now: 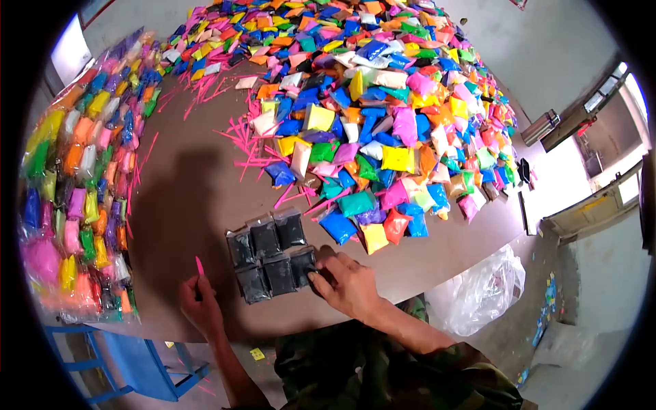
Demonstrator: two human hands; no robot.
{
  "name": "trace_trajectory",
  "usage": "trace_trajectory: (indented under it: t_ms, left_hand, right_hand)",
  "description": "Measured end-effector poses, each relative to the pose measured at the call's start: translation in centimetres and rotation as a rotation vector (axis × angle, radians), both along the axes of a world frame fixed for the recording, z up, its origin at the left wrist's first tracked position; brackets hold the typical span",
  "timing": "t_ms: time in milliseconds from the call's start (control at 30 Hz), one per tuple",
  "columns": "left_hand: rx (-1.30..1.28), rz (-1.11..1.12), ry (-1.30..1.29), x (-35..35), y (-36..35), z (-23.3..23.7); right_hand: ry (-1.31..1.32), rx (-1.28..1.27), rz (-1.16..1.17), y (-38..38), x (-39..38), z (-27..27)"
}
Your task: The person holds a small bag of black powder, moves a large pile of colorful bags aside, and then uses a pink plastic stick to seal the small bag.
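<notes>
Near the table's front edge, small black packets (265,239) in clear wrapping lie in two rows of three. My right hand (348,283) is closed at the right end of the lower row, thumb and fingers on the edge of the last black packet (302,266). Left of the rows, my left hand (201,307) is closed around a thin pink stick (199,265), whose tip points up. It is apart from the packets.
A large heap of colourful packets (398,158) covers the table's back and right. Bagged packets (75,205) are piled along the left. Loose pink sticks (242,140) lie between them. A clear plastic bag (482,290) hangs at the right; a blue stool (140,362) stands below left.
</notes>
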State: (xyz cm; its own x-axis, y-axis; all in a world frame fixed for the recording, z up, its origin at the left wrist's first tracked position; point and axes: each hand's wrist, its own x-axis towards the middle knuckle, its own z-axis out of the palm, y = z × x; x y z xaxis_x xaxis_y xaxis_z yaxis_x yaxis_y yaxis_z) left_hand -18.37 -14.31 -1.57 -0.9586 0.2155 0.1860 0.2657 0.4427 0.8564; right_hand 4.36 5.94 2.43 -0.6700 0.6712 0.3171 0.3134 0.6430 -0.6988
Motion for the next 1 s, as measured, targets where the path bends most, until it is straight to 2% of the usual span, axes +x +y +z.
trace_trajectory:
  t_ms: [167,267,400,500,567,633,767,833,1000]
  left_hand:
    - [-0.016,-0.004,-0.037,0.1,0.0,-0.3]
    - [-0.036,-0.035,0.038,0.1,0.1,-0.3]
    - [-0.028,-0.018,0.016,0.4,0.3,0.3]
    - [-0.061,-0.021,0.068,-0.1,-0.1,-0.7]
    - [-0.068,-0.038,0.059,-0.5,-0.5,-1.3]
    - [-0.097,-0.026,0.090,0.1,0.1,0.3]
    - [-0.092,0.004,0.146,0.1,0.5,0.2]
    - [-0.077,0.016,0.076,0.0,0.4,0.0]
    - [-0.036,0.042,-0.089,-0.1,0.5,0.9]
  right_hand:
    - [-0.003,0.034,0.063,0.4,-0.2,-0.5]
    - [0.063,-0.013,0.095,1.0,-0.3,0.0]
    - [-0.036,0.083,0.063,3.5,-0.8,1.0]
    - [-0.005,0.161,0.059,6.4,-2.3,3.4]
    - [-0.051,0.272,0.089,9.3,-3.7,5.5]
    - [-0.074,0.364,0.048,12.1,-5.9,7.5]
    - [-0.039,0.624,0.008,18.5,-11.3,9.1]
    - [-0.123,0.811,0.030,22.0,-14.0,9.5]
    - [-0.424,0.912,0.007,27.0,-19.8,9.6]
